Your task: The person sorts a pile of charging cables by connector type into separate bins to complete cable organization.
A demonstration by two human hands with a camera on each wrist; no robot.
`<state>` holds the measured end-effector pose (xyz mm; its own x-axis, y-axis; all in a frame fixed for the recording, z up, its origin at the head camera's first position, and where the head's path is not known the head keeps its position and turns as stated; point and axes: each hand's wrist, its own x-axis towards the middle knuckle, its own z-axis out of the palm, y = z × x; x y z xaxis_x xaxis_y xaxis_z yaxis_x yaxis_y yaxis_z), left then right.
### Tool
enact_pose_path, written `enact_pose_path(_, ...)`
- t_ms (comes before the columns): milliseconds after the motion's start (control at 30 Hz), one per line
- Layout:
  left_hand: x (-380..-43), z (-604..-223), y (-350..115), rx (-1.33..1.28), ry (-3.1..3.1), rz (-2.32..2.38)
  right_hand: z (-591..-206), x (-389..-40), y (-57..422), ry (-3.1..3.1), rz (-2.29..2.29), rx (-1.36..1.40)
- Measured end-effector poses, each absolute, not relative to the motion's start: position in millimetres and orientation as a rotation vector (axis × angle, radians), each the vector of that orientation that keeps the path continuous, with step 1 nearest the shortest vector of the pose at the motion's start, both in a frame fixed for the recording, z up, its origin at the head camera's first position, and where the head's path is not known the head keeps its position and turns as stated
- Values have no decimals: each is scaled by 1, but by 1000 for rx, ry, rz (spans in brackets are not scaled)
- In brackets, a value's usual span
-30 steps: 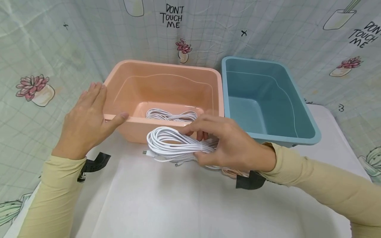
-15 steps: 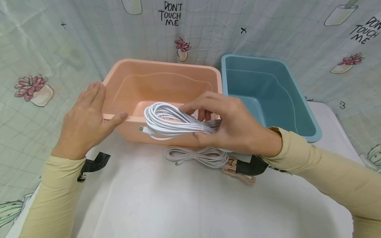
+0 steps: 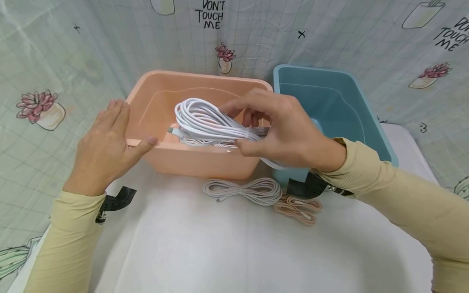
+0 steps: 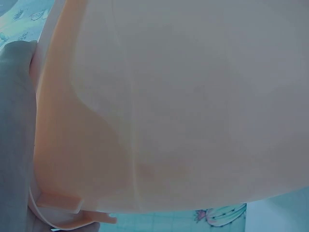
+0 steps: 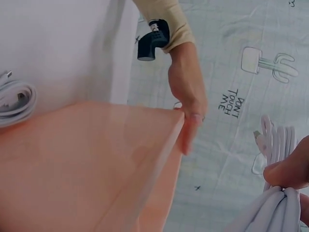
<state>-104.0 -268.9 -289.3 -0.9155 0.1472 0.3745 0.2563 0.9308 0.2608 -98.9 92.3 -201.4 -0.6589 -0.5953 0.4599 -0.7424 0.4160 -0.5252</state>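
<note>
The right hand (image 3: 287, 130) pinches a coiled white cable (image 3: 210, 120) above the peach bin (image 3: 201, 162); the left hand (image 3: 104, 142), fingers straight and thumb spread, rests on that bin's left corner. The patterned cloth (image 3: 256, 53) behind bears black lettering (image 3: 209, 16), "DON'T TOUCH ME", near the middle and, partly cut off, at right.

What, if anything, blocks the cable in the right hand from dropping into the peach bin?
Nothing visible. The right hand holds the cable above the bin's open top; the left hand is aside, at the bin's corner. Another cable lies inside, underneath, but the opening looks free.
</note>
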Motion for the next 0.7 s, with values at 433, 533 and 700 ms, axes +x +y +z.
enact_pose_path(433, -105, -290, -269, -291, -2734, -450, -190, -120, 81, -2532, 1206, 1104)
enact_pose_path(533, -106, -290, -269, -300, -2722, -450, -188, -124, 79, -2543, 1237, 1083)
enact_pose_path(700, -106, -289, -269, -295, -2739, -436, -188, -134, 77, -2572, 1254, 1022)
